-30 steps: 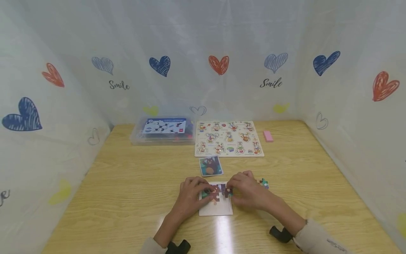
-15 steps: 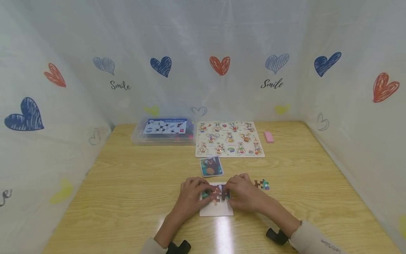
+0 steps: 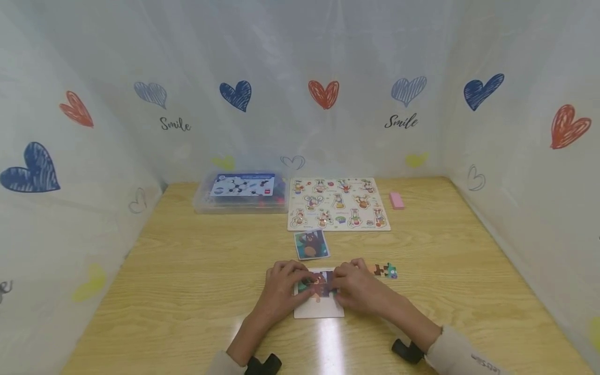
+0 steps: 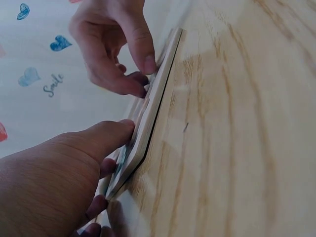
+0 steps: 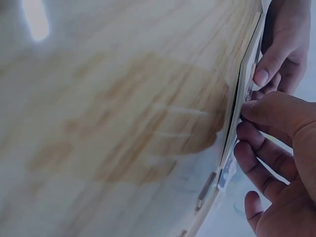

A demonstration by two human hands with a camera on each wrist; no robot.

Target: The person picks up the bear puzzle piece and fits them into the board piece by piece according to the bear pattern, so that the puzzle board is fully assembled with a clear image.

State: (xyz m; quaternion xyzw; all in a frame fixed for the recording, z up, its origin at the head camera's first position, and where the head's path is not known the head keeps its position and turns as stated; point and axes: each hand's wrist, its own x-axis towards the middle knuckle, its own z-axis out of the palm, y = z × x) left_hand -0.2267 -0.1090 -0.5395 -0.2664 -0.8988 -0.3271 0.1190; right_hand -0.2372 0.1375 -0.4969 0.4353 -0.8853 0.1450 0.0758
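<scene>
bear jigsaw partly laid, its lower strip bare

a person's left hand holds a white jigsaw board flat on a wood-grain tabletop, midway between the left and right edges and toward the near side. the thumb lies on the face of the puzzle, the other fingers bend about the board's left edge, and the gap between them is modest. at the board's right edge, the right hand has thumb and forefinger almost together on a dark jigsaw piece, mostly hidden beneath them; its other fingers are loosely bent.

loose brown and teal pieces lie on the tabletop just to the right of that hand. a bear picture card, slightly turned, sits just beyond the board.

along the back edge, a clear plastic box with a molecule-model label stands toward the far left corner. beside it lies an animal puzzle board, and a pink block rests farther right. behind hangs a pale curtain printed with hearts and the word "smile".
</scene>
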